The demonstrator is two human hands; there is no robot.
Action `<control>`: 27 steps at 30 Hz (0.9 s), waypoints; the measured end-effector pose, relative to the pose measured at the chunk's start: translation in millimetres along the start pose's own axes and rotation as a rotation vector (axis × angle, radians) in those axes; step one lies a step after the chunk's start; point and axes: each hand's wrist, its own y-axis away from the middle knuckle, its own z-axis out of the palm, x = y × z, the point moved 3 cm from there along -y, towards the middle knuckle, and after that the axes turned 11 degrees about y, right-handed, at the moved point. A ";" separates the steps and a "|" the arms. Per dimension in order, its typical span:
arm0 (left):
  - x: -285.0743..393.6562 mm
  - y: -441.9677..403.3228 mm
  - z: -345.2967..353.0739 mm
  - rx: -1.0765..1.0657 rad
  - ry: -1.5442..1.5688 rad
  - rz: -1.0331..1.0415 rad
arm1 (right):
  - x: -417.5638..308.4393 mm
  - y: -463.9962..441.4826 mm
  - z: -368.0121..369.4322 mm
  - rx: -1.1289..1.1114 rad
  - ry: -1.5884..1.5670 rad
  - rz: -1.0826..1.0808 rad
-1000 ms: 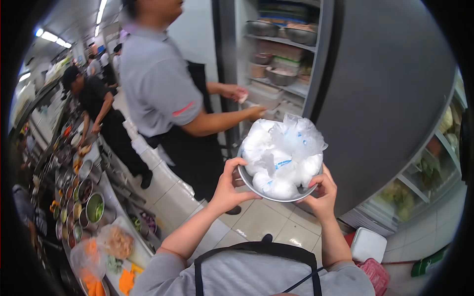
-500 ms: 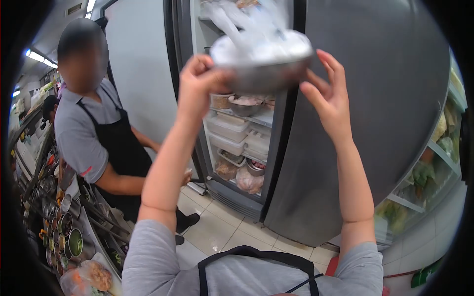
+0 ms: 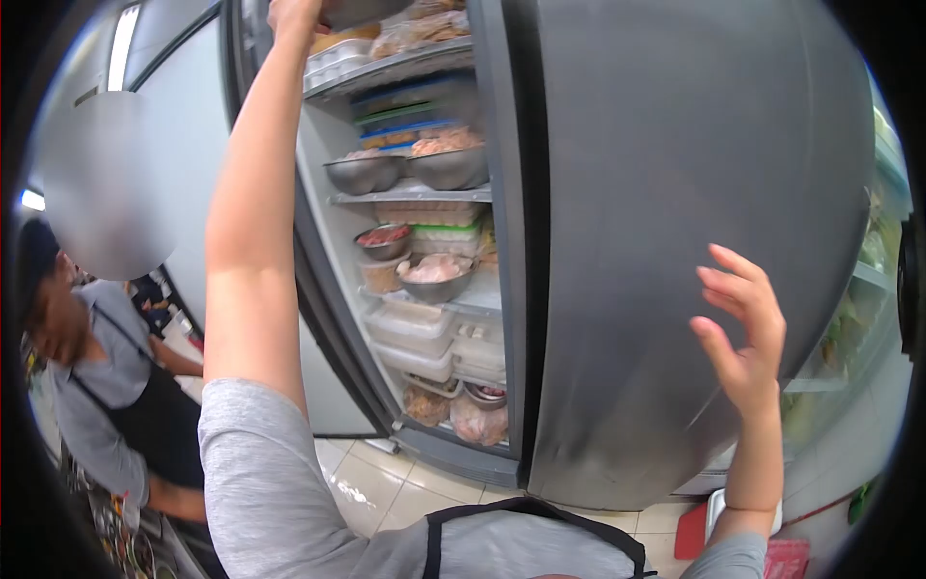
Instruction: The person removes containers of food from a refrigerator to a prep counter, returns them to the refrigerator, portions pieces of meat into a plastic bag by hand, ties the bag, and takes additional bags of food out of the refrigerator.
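My left hand (image 3: pixel 293 17) reaches up to the fridge's top visible shelf, its fingers at the side of a metal bowl (image 3: pixel 365 10). Most of that bowl is cut off by the upper edge of the view. My right hand (image 3: pixel 748 323) is off the bowl, fingers apart and curved, holding nothing in front of the closed grey fridge door (image 3: pixel 637 193). Just below the raised bowl are a white tray (image 3: pixel 338 60) and bagged food (image 3: pixel 420 34).
Lower fridge shelves (image 3: pixel 415 195) carry metal bowls of raw meat (image 3: pixel 449 166), lidded tubs (image 3: pixel 410 328) and a bagged item (image 3: pixel 479 422). The other fridge door (image 3: pixel 193 87) stands open on the left. A co-worker in a black apron (image 3: pixel 154 434) stands close by at left.
The metal bowl, held between both hands before, has gone up and left to the upper shelf with my left hand. My right hand has let go and dropped to the right.
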 end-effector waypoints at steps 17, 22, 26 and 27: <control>-144.3 -83.8 82.0 -0.248 -0.222 -0.369 | 43.4 64.5 -22.0 0.116 0.532 0.644; -173.6 -113.8 75.0 -0.466 -0.314 -0.476 | 34.6 45.3 11.7 0.070 0.552 0.614; -147.0 -80.4 62.7 -0.457 -0.291 -0.427 | 36.5 43.1 24.3 0.018 0.547 0.564; -147.2 -80.5 62.1 -0.454 -0.294 -0.426 | 37.1 43.4 25.3 0.009 0.546 0.566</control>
